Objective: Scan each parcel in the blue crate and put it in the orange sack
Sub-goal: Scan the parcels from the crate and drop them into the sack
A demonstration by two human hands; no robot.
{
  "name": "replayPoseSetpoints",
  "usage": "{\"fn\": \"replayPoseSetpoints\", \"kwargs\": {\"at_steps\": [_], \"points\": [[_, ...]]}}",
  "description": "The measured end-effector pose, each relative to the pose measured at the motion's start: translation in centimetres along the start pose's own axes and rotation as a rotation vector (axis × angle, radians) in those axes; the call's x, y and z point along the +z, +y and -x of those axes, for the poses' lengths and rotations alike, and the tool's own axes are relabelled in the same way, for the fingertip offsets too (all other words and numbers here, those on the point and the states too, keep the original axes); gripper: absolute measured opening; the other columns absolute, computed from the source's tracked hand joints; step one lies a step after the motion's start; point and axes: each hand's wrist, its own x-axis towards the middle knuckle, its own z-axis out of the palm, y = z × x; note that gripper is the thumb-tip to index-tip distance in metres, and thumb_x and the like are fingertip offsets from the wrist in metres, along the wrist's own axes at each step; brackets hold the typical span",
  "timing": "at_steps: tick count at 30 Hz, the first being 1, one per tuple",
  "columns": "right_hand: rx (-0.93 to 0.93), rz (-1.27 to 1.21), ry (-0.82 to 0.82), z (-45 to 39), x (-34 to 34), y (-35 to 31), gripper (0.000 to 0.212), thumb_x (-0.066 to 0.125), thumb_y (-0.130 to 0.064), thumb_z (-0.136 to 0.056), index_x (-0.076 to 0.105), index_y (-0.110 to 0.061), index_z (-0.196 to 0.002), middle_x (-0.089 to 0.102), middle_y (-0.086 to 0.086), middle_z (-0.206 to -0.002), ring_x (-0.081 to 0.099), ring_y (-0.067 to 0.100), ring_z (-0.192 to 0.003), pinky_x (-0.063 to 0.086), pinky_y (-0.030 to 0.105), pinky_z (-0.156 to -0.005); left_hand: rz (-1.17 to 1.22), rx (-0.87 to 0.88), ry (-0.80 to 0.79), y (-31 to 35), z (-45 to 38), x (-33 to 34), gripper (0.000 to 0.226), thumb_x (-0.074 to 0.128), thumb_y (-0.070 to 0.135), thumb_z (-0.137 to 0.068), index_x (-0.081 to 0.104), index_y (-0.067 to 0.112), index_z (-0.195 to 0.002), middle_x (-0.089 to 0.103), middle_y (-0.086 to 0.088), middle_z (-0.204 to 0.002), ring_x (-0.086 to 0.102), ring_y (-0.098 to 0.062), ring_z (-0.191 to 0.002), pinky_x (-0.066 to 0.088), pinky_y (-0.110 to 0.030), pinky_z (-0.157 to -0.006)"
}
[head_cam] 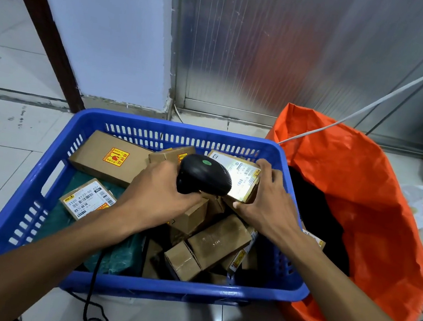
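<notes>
Floor [0, 134]: pale tiles, far left, scuffed with small dark marks; a dark brown post [42, 30] rises from it and runs out of view at the top

Blue crate [30, 191]: slotted plastic, centre, standing on the floor just beside the sack. Contents, left to right:
- small box [87, 198] with a white barcode label, lying on green padded wrap [119, 253]
- long flat box [104, 159] with a yellow and red sticker, against the far wall
- heap of plain brown boxes [218, 238] at the middle and right, several tilted; the lower ones are in shadow and hard to count

Left hand [159, 194]: fingers curled round the grip of a black scanner [204, 176]; the grip itself is covered by the hand. Green dot on the scanner's top. Its black cord [90, 303] drops over the near rim and loops on the floor

Labelled parcel [242, 180]: held over the right part of the crate, label lit brightly under the scanner's nose; print too small to read

Right hand [266, 201]: clasped on the labelled parcel, thumb on its near edge, fingers over the far edge; the underside is hidden

Orange sack [359, 205]: right of the crate, mouth open, interior dark, contents not discernible. A white cable [389, 94] crosses above it and leaves the picture at the right edge

Wall panel [272, 47]: ribbed, silvery, behind everything
</notes>
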Motion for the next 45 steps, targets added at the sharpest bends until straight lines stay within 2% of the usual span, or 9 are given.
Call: {"fn": "replayPoseSetpoints", "kwargs": {"at_steps": [5, 10, 14, 19, 26, 30, 36, 41, 45], "points": [[-0.033, -0.028, -0.056, -0.1, 0.3, 0.5, 0.096, 0.082, -0.03, -0.073, 0.019, -0.032, -0.145, 0.038, 0.002, -0.134, 0.059, 0.031, -0.109, 0.046, 0.039, -0.083, -0.062, 0.048, 0.006, 0.4, 0.3, -0.4, 0.046, 0.059, 0.049, -0.063, 0.07, 0.019, -0.096, 0.07, 0.0, -0.075, 0.067, -0.023, -0.078, 0.057, -0.041, -0.071], [-0.085, 0.033, -0.063, -0.1, 0.5, 0.7, 0.092, 0.076, -0.024, -0.077, 0.017, -0.032, -0.146, 0.036, 0.001, -0.136, 0.061, 0.033, -0.101, 0.038, 0.035, -0.07, -0.051, 0.07, 0.006, 0.2, 0.0, -0.5, 0.03, 0.073, 0.034, -0.075, 0.067, 0.023, -0.102, 0.069, 0.005, -0.077, 0.067, -0.019, -0.079, 0.058, -0.04, -0.073], [-0.125, 0.04, -0.073, -0.2, 0.6, 0.9, 0.092, 0.075, -0.019, -0.076, 0.015, -0.033, -0.144, 0.034, 0.001, -0.138, 0.06, 0.03, -0.098, 0.041, 0.036, -0.067, -0.043, 0.126, 0.025, 0.3, 0.0, -0.7, 0.032, 0.075, 0.023, -0.077, 0.051, 0.043, -0.086, 0.06, 0.015, -0.071, 0.063, -0.011, -0.076, 0.051, -0.029, -0.064], [-0.118, -0.098, -0.234, -1.2, -1.6, 1.0, 0.102, 0.083, -0.016, -0.067, 0.023, -0.033, -0.148, 0.037, 0.001, -0.138, 0.054, 0.025, -0.113, 0.051, 0.043, -0.092, -0.148, 0.149, -0.087, -0.4, -0.5, -1.3, 0.022, 0.07, 0.036, -0.07, 0.065, 0.017, -0.079, 0.064, 0.002, -0.065, 0.062, -0.018, -0.066, 0.047, -0.03, -0.056], [-0.129, -0.153, -0.49, -1.5, -4.6, 1.2, 0.094, 0.08, 0.002, -0.061, 0.042, -0.034, -0.139, 0.046, -0.003, -0.122, 0.053, 0.019, -0.107, 0.051, 0.027, -0.083, -0.094, 0.237, -0.075, 0.3, 0.0, -2.5, 0.043, 0.076, 0.018, -0.075, 0.04, 0.038, -0.061, 0.055, 0.037, -0.059, 0.054, 0.007, -0.055, 0.027, -0.023, -0.049], [-0.099, -0.188, -0.576, -1.3, -3.7, 1.0, 0.101, 0.079, -0.003, -0.053, 0.042, -0.03, -0.143, 0.051, -0.004, -0.12, 0.056, 0.022, -0.112, 0.054, 0.033, -0.086, -0.165, 0.213, -0.108, -0.1, -0.3, -2.0, 0.019, 0.075, 0.027, -0.072, 0.057, 0.023, -0.069, 0.054, 0.01, -0.057, 0.054, -0.005, -0.056, 0.034, -0.025, -0.053], [-0.105, -0.118, -0.565, -1.3, -3.6, 0.9, 0.112, 0.082, -0.003, -0.065, 0.023, -0.029, -0.157, 0.041, -0.003, -0.127, 0.049, 0.022, -0.116, 0.049, 0.034, -0.095, -0.149, 0.197, -0.167, -1.1, -0.6, -1.4, 0.021, 0.07, 0.039, -0.068, 0.057, 0.023, -0.072, 0.059, 0.004, -0.064, 0.05, -0.01, -0.067, 0.038, -0.027, -0.056], [-0.112, -0.087, -0.562, -1.3, -3.7, 0.8, 0.111, 0.082, -0.003, -0.066, 0.023, -0.028, -0.156, 0.042, -0.002, -0.125, 0.049, 0.022, -0.116, 0.047, 0.035, -0.095, -0.113, 0.167, -0.169, -1.2, -0.8, -1.2, 0.022, 0.07, 0.038, -0.068, 0.061, 0.019, -0.077, 0.061, -0.001, -0.066, 0.056, -0.012, -0.065, 0.041, -0.027, -0.055], [-0.16, -0.069, -0.544, -1.3, -3.7, 0.7, 0.1, 0.082, -0.003, -0.063, 0.035, -0.034, -0.146, 0.043, -0.001, -0.124, 0.051, 0.023, -0.113, 0.048, 0.034, -0.092, -0.024, 0.169, -0.203, -0.9, -0.8, -1.3, 0.026, 0.07, 0.031, -0.072, 0.065, 0.008, -0.082, 0.063, -0.009, -0.065, 0.062, -0.021, -0.061, 0.05, -0.042, -0.056]]}}
